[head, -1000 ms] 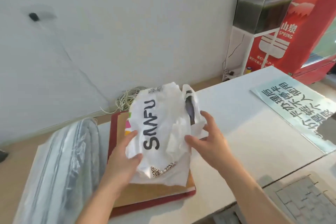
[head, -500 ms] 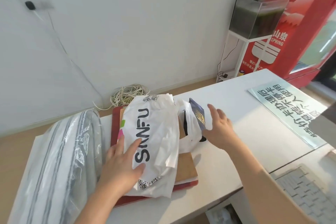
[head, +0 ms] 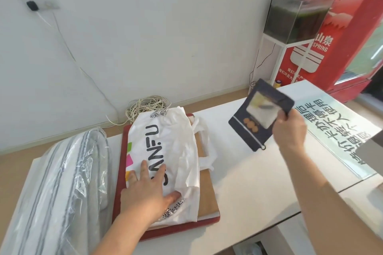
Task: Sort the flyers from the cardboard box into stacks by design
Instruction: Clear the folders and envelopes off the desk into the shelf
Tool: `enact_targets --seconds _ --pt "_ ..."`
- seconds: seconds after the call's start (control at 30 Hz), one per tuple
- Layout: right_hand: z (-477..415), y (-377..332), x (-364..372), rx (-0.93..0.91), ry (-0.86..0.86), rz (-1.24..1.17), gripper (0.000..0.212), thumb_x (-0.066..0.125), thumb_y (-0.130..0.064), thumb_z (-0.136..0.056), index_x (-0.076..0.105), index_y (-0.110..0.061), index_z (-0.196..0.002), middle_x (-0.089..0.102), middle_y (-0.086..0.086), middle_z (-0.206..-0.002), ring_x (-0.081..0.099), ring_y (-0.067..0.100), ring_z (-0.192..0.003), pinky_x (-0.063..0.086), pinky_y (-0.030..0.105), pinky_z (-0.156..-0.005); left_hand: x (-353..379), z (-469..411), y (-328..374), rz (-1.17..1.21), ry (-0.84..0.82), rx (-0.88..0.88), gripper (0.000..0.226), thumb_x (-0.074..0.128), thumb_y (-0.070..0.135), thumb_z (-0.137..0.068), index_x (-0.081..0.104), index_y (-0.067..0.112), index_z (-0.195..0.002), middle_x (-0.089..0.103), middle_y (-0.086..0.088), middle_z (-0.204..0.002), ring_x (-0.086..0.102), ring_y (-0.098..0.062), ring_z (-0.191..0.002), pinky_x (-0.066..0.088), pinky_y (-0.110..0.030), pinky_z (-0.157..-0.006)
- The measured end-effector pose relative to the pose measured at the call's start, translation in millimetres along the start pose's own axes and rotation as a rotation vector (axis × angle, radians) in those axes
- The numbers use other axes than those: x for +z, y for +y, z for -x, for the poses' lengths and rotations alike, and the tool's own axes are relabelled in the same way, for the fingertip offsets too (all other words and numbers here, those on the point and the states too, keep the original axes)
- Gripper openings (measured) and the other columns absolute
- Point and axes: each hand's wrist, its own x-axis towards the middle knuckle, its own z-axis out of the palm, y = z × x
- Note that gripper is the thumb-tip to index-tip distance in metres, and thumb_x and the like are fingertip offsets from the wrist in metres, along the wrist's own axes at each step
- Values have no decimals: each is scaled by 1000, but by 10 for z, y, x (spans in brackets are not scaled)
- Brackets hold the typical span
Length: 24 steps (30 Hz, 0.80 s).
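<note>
Head view: recorded right hand [head: 289, 130] pinching dark flyer [head: 256, 117] by one corner, aloft over counter [head: 248, 182], right of cardboard box [head: 207, 192]. Noted left hand [head: 145, 194] flat on white bag [head: 172, 141] atop box. Judged best to lay flyer squarely on bare counter, clear of box.

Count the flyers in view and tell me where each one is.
1. The dark flyer is pinched in the right hand, raised above the white table. More may lie hidden inside the white SANFU bag under the left hand.
</note>
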Motion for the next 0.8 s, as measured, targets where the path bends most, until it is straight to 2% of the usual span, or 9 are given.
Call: enact_targets --seconds 0.1,0.2,0.33,0.4,0.5,0.6,0.63,0.7,0.8 --pt "-168 -384 -216 -51 -51 -226 18 48 -16 -93 61 -3 -96 56 9 -75 53 26 -69 40 32 -63 -87 57 34 -21 6 47 72 30 78 -81 4 51 -143 -11 1 -159 4 -36 -143 33 -48 -106" --pt "13 -794 -159 -78 -291 -463 13 54 -17 -89 66 -11 -91 62 6 -77 55 19 -69 47 35 -66 -159 100 -38 22 64 52 61 29 65 -91 10 45 -146 -2 3 -159 8 -29 -144 29 -43 -110" --pt "601 -953 427 -94 -618 -372 18 54 -10 -92 66 -21 -85 68 -5 -75 63 10 -67 50 20 -60 -183 349 -208 305 725 123 32 45 17 -92 62 24 -117 57 5 -130 53 -16 -118 41 -28 -95" --pt "883 -839 823 -147 -727 -194 12 54 -18 -92 65 -22 -91 70 -2 -82 66 20 -82 52 29 -69 -223 442 -293 461 967 190 31 42 18 -86 67 21 -104 63 8 -116 57 -11 -107 40 -19 -90" --pt "1200 -675 1143 -347 -662 334 37 54 -42 -90 52 -22 -122 59 2 -113 47 27 -115 38 40 -86 -126 364 -349 386 692 194 41 35 43 -91 58 31 -123 48 2 -138 41 -15 -125 28 -23 -104" --pt "1348 -624 1049 -409 -601 480 78 50 -60 -87 15 -25 -148 25 7 -148 18 27 -138 30 47 -101 44 241 -337 221 152 36 54 26 60 -94 15 47 -145 0 5 -159 5 -23 -145 15 -44 -115" --pt "1381 -632 967 -447 -617 496 80 46 -62 -88 7 -27 -149 15 6 -154 9 26 -142 26 48 -105 84 232 -349 224 100 12 56 25 60 -94 7 47 -146 -6 5 -159 0 -23 -146 12 -46 -115" --pt "1438 -678 809 -553 -674 554 73 39 -59 -91 4 -32 -149 2 2 -159 -4 23 -145 18 48 -110 60 328 -414 255 251 11 55 27 57 -95 12 43 -147 0 4 -160 1 -19 -146 12 -40 -117" --pt "1690 -874 613 -702 -775 545 65 36 -55 -94 6 -37 -149 0 -4 -160 -9 16 -146 12 43 -112 -7 564 -727 211 586 -15 45 49 42 -93 43 32 -137 29 -2 -153 26 -25 -141 26 -39 -112"
